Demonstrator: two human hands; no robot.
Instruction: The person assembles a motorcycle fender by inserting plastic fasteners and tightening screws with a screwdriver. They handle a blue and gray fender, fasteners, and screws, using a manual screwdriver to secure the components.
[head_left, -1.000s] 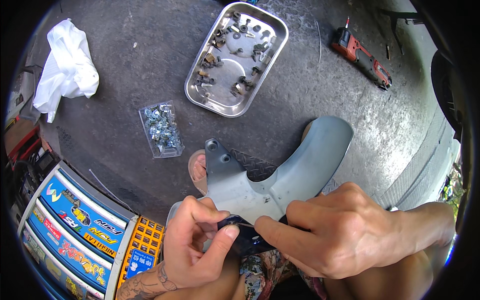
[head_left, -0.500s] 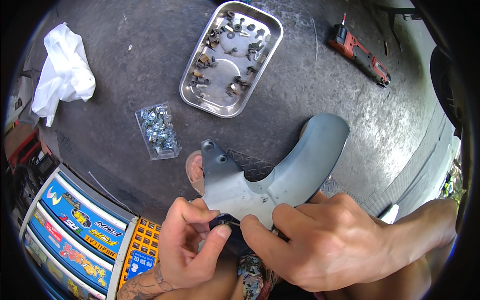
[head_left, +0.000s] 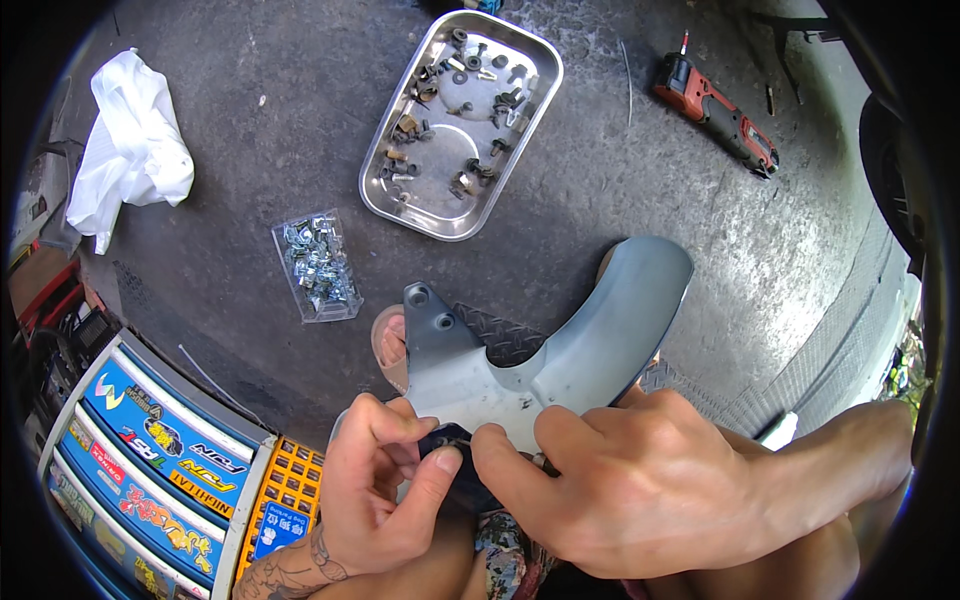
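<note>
A grey curved mudguard (head_left: 620, 310) lies across my lap, its inner face up and two holes in its narrow arm. My left hand (head_left: 385, 490) pinches the dark edge piece (head_left: 445, 440) at its near end between thumb and fingers. Just to the right, my right hand (head_left: 640, 480) is closed, with the index fingertip against that dark edge. Whatever its curled fingers hold is mostly hidden behind the knuckles.
A metal tray (head_left: 378, 190) of bolts and washers stands ahead on the dark floor. Left of it are a clear box of metal clips (head_left: 318, 265) and a white bag (head_left: 130, 150). A red-black power ratchet (head_left: 715, 115) lies far right, a stickered drawer cabinet (head_left: 150, 470) near left.
My right index finger has shifted slightly left along the dark edge. My left hand keeps its pinch. The whole view has moved a little.
</note>
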